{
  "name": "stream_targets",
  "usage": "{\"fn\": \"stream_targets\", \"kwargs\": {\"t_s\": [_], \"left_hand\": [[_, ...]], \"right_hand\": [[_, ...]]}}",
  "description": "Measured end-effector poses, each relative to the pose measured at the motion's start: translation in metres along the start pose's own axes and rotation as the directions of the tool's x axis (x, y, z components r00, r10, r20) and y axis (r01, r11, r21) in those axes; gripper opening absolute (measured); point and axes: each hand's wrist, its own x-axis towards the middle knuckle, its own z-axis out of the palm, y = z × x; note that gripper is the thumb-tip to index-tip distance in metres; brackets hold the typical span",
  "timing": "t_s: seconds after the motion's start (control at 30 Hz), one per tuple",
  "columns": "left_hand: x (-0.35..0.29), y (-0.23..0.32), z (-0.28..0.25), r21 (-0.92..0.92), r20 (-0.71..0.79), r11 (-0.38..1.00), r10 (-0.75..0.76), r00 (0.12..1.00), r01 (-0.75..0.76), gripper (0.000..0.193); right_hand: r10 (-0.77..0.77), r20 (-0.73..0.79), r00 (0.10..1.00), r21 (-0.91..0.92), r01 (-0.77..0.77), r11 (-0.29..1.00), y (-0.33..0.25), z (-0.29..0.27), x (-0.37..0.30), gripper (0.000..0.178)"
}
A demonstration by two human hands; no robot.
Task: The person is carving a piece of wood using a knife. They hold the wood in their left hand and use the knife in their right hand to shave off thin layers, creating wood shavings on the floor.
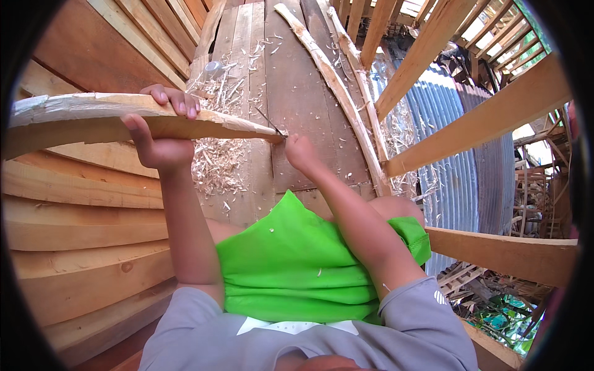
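Note:
A long, pale, curved piece of wood (pixel 213 125) stretches from the left rim of the head view to a narrow tip near the middle. My left hand (pixel 168 139) grips it, fingers over the upper edge and thumb on the near face. Closed in a fist at that narrow tip is my right hand (pixel 299 153), holding a knife whose thin dark blade (pixel 270 120) points up and left across the tip. The knife's handle is hidden inside the fist.
Wood shavings (pixel 219 164) litter the plank floor (pixel 297 80). Two long peeled poles (pixel 337 83) lie ahead to the right. A clear cup (pixel 213 69) stands among shavings. Board walls rise at left; wooden rails (pixel 482 123) and corrugated metal sheets (pixel 448 123) are at right.

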Motion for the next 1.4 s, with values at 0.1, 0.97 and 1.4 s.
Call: {"fn": "stream_targets", "kwargs": {"t_s": [0.1, 0.97, 1.4], "left_hand": [[0.001, 0.003, -0.002, 0.015, -0.003, 1.0, -0.002, 1.0, 0.002, 0.062], [-0.014, 0.006, 0.0, 0.039, 0.0, 0.998, 0.043, 0.999, -0.043, 0.06], [-0.016, 0.0, 0.024, 0.083, -0.01, 0.996, 0.044, 0.999, -0.043, 0.06]], "right_hand": [[-0.159, 0.014, 0.987, -0.101, 0.16, 0.982, -0.015, -0.006, 0.0, 0.059], [-0.191, 0.011, 0.981, -0.054, 0.192, 0.98, -0.092, -0.016, -0.048, 0.055], [-0.11, -0.003, 0.994, 0.041, 0.11, 0.993, -0.059, -0.009, -0.027, 0.056]]}}
